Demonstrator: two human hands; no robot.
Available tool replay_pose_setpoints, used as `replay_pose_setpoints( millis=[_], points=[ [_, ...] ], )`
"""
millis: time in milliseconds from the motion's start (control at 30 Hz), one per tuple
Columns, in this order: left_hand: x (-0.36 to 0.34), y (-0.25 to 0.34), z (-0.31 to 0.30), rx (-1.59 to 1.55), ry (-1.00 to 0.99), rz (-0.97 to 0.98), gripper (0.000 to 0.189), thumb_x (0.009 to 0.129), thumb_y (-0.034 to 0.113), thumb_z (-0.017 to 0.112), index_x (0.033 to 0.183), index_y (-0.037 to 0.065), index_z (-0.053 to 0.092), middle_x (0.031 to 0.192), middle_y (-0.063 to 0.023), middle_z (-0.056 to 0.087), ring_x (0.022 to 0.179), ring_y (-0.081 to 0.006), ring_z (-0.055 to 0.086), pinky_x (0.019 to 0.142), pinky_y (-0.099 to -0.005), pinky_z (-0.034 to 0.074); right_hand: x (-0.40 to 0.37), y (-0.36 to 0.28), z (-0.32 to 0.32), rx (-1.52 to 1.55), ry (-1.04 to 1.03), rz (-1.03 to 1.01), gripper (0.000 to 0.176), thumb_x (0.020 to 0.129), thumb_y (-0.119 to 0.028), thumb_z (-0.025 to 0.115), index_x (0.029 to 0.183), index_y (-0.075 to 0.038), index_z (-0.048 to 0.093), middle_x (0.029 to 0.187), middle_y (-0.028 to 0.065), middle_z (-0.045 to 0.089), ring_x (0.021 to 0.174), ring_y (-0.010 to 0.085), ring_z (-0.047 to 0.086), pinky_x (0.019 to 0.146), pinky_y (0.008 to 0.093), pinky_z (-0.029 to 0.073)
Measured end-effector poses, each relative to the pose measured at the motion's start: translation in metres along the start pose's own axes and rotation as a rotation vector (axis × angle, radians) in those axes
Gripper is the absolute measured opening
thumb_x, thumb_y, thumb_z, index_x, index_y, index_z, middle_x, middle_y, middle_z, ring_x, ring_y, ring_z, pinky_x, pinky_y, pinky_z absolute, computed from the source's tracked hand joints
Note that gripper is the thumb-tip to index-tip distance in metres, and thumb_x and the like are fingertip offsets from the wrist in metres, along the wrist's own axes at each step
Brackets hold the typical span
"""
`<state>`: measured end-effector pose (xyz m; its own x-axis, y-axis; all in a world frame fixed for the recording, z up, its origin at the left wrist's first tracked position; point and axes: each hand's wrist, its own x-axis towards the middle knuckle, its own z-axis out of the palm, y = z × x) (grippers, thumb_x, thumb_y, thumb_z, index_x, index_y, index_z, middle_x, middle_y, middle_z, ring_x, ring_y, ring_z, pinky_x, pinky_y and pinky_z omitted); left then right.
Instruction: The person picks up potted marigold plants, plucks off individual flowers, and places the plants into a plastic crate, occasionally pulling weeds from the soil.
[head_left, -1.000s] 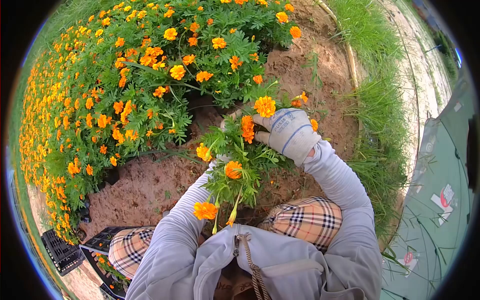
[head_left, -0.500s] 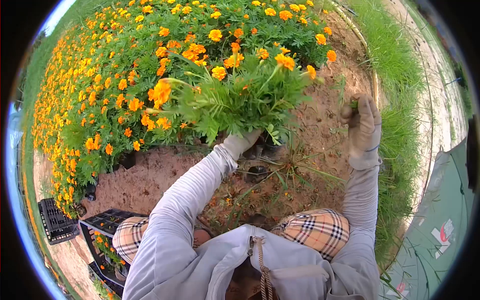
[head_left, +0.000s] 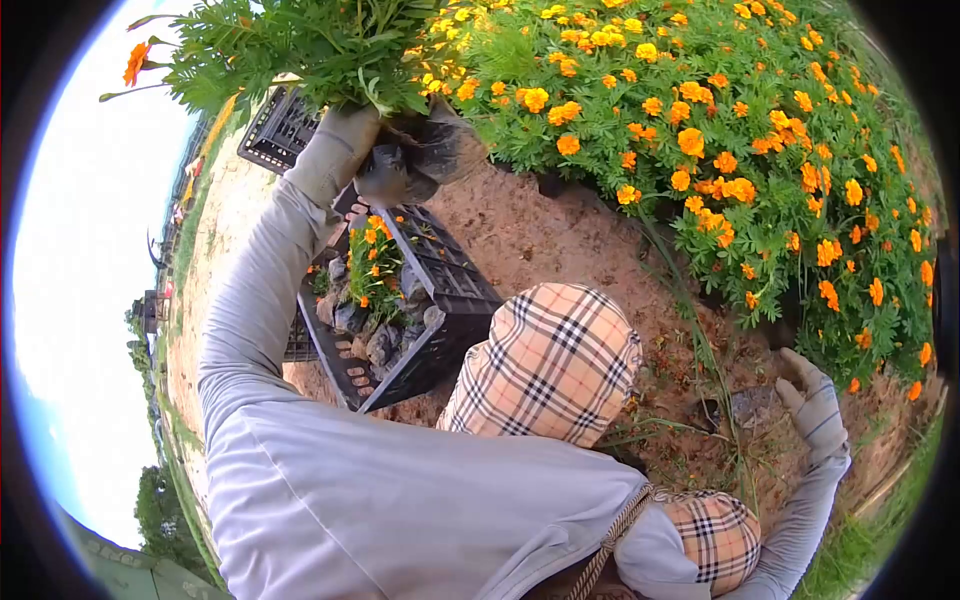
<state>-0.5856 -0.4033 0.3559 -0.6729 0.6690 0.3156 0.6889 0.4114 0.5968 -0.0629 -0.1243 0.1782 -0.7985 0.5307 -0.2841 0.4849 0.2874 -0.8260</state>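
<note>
My gloved left hand (head_left: 350, 138) is raised at the upper left, closed around the base of a bunch of marigold plants (head_left: 310, 50). Their leafy tops lean outward, and an orange bloom shows at the far left. Dark planting bags (head_left: 405, 165) hang beneath the foliage beside that hand. Low on the right, my gloved right hand (head_left: 815, 405) is near the edge of the marigold bed (head_left: 690, 140). Its fingers are apart, and nothing shows between them. A long grass stalk (head_left: 700, 340) lies across the soil to its left.
A black plastic crate (head_left: 450, 310) beside my knee holds small marigolds and dark root bags (head_left: 380, 345). Another black crate (head_left: 275, 130) stands farther back. Reddish soil (head_left: 520, 235) runs along the bed, with grass at lower right.
My view has turned left. My left hand has carried the marigold bunch from the bed toward the crates. My right hand, earlier pinching a green bit, now has its fingers apart.
</note>
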Motion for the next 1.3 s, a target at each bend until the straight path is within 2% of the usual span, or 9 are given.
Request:
replay_pose_setpoints(
  millis=[100, 133, 233, 367, 533, 667, 1067, 1233, 1300],
  points=[
    [-0.017, -0.057, -0.065, 0.439, 0.086, -0.355, 0.042, 0.080, 0.029, 0.060, 0.106, -0.003, 0.057, 0.100, -0.0153, 0.063, 0.092, -0.0231, 0.058, 0.080, -0.0332, 0.045, 0.046, 0.008, -0.001, -0.018, -0.013, -0.001, 0.044, 0.081, -0.004, 0.058, 0.124, 0.000, 0.047, 0.110, 0.0148, 0.059, 0.100, 0.0221, 0.058, 0.085, 0.0307, 0.046],
    [-0.021, -0.121, -0.087, 0.626, 0.153, -0.258, 0.049, 0.079, 0.039, 0.058, 0.105, -0.003, 0.059, 0.100, -0.0197, 0.063, 0.094, -0.0292, 0.060, 0.082, -0.0357, 0.045, 0.060, 0.012, 0.001, -0.039, 0.002, -0.033, 0.043, 0.081, -0.003, 0.058, 0.124, 0.000, 0.047, 0.111, 0.0151, 0.059, 0.101, 0.0226, 0.058, 0.086, 0.0307, 0.046],
    [-0.057, -0.121, -0.101, 1.051, -0.078, -0.744, 0.056, 0.077, 0.047, 0.056, 0.103, -0.002, 0.061, 0.100, -0.0228, 0.062, 0.096, -0.0334, 0.060, 0.084, -0.0375, 0.045, 0.093, 0.005, 0.009, -0.048, -0.066, -0.044, 0.043, 0.082, -0.003, 0.058, 0.123, 0.000, 0.047, 0.112, 0.0151, 0.058, 0.104, 0.0228, 0.057, 0.088, 0.0312, 0.046],
    [-0.106, -0.161, -0.106, 1.032, -0.328, -1.006, 0.055, 0.079, 0.050, 0.051, 0.105, 0.003, 0.063, 0.107, -0.0209, 0.060, 0.102, -0.0337, 0.057, 0.088, -0.0377, 0.044, 0.120, 0.006, 0.026, -0.215, -0.123, -0.160, 0.042, 0.081, -0.008, 0.060, 0.121, -0.001, 0.050, 0.112, 0.0163, 0.058, 0.102, 0.0262, 0.058, 0.085, 0.0328, 0.046],
    [-0.193, -0.283, -0.021, 0.746, -0.752, -1.051, 0.038, 0.080, 0.032, 0.048, 0.099, 0.004, 0.065, 0.103, -0.0176, 0.063, 0.096, -0.0284, 0.060, 0.079, -0.0373, 0.044, 0.128, 0.006, 0.049, -0.435, -0.208, -0.160, 0.045, 0.078, -0.018, 0.063, 0.119, -0.004, 0.052, 0.112, 0.0195, 0.058, 0.104, 0.0339, 0.055, 0.088, 0.0376, 0.044],
    [-0.222, -0.325, 0.081, 0.621, -0.621, -1.181, 0.038, 0.078, 0.034, 0.055, 0.100, 0.005, 0.065, 0.099, -0.0128, 0.065, 0.094, -0.0252, 0.061, 0.078, -0.0354, 0.046, 0.134, 0.019, 0.055, -0.446, -0.221, -0.130, 0.043, 0.078, -0.018, 0.062, 0.119, -0.006, 0.053, 0.111, 0.0188, 0.059, 0.103, 0.0334, 0.056, 0.087, 0.0375, 0.044],
    [-0.244, -0.311, 0.060, 0.710, -0.657, -1.250, 0.034, 0.081, 0.030, 0.051, 0.103, 0.007, 0.064, 0.102, -0.0128, 0.064, 0.093, -0.0261, 0.062, 0.075, -0.0352, 0.048, 0.111, 0.018, 0.051, -0.427, -0.180, -0.016, 0.040, 0.080, -0.012, 0.061, 0.118, -0.001, 0.052, 0.111, 0.0184, 0.059, 0.105, 0.0311, 0.055, 0.089, 0.0355, 0.043],
    [-0.234, -0.306, 0.013, 0.845, -1.030, -1.112, 0.033, 0.083, 0.028, 0.049, 0.104, 0.007, 0.064, 0.102, -0.0129, 0.064, 0.093, -0.0265, 0.063, 0.074, -0.0351, 0.048, 0.100, 0.022, 0.045, -0.368, -0.127, -0.073, 0.041, 0.079, -0.014, 0.061, 0.117, -0.003, 0.054, 0.111, 0.0171, 0.059, 0.103, 0.0312, 0.056, 0.085, 0.0358, 0.044],
    [-0.286, -0.345, 0.010, 0.618, -0.673, -1.228, 0.041, 0.083, 0.037, 0.050, 0.108, 0.008, 0.062, 0.107, -0.0148, 0.062, 0.100, -0.0268, 0.060, 0.082, -0.0361, 0.046, 0.100, 0.033, 0.042, -0.313, -0.111, -0.019, 0.041, 0.079, -0.013, 0.061, 0.118, -0.003, 0.053, 0.112, 0.0165, 0.059, 0.103, 0.0302, 0.057, 0.085, 0.0352, 0.045]
  ],
)
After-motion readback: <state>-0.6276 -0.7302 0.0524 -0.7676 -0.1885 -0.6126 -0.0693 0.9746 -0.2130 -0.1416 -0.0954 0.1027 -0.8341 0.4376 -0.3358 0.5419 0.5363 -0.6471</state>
